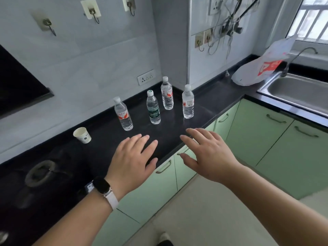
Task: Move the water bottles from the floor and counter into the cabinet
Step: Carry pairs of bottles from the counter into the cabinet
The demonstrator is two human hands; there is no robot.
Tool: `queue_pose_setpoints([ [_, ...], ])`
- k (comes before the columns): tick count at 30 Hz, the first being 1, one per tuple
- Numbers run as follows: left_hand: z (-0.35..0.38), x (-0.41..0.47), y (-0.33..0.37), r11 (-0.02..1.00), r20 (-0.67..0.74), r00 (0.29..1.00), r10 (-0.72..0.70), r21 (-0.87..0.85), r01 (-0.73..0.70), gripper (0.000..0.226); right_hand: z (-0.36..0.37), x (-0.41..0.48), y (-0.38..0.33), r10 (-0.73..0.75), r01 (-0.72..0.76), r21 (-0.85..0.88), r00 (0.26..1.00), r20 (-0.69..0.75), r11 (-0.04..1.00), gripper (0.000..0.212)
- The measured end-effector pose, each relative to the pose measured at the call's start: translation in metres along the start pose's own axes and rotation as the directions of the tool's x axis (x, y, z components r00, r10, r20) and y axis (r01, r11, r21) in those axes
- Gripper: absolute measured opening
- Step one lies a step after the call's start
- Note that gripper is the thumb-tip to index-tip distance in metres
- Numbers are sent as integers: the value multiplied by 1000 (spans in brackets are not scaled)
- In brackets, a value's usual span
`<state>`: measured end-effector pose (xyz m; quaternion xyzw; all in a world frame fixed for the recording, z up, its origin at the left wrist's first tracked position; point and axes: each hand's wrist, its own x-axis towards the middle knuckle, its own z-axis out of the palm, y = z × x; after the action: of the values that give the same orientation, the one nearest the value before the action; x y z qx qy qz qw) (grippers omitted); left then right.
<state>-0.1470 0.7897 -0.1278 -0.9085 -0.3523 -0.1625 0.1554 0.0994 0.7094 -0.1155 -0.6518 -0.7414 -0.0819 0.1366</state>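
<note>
Water bottles: four upright on black counter (one green-labelled)
Left hand: fingers spread, empty
Right hand: fingers spread, empty

Pale grey tiled wall ahead of me, carrying metal adhesive hooks and a white wall socket. Black glossy stone countertop runs along it and turns the corner to my right. Pale green cabinet doors with curved bar handles sit below. Stainless steel sink with thin curved tap at right. Barred window above it, daylight coming in. Loose dark cables hang on the wall near the corner. Beige floor.
</note>
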Motion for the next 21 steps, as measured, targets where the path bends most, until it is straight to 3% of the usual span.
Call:
queue_pose_setpoints([
  [9, 65, 25, -38, 987, 104, 984, -142, -54, 148, 49, 50, 61, 28, -22, 18, 54, 997, 79, 998, 54],
  [13, 110, 33, -69, 933, 227, 920, -318, -96, 346, 53, 83, 105, 36, -5, -6, 62, 986, 164, 998, 57],
  [21, 192, 55, -134, 832, 358, 822, -443, -178, 526, 58, 149, 205, 41, 31, -60, 102, 962, 270, 993, 55],
])
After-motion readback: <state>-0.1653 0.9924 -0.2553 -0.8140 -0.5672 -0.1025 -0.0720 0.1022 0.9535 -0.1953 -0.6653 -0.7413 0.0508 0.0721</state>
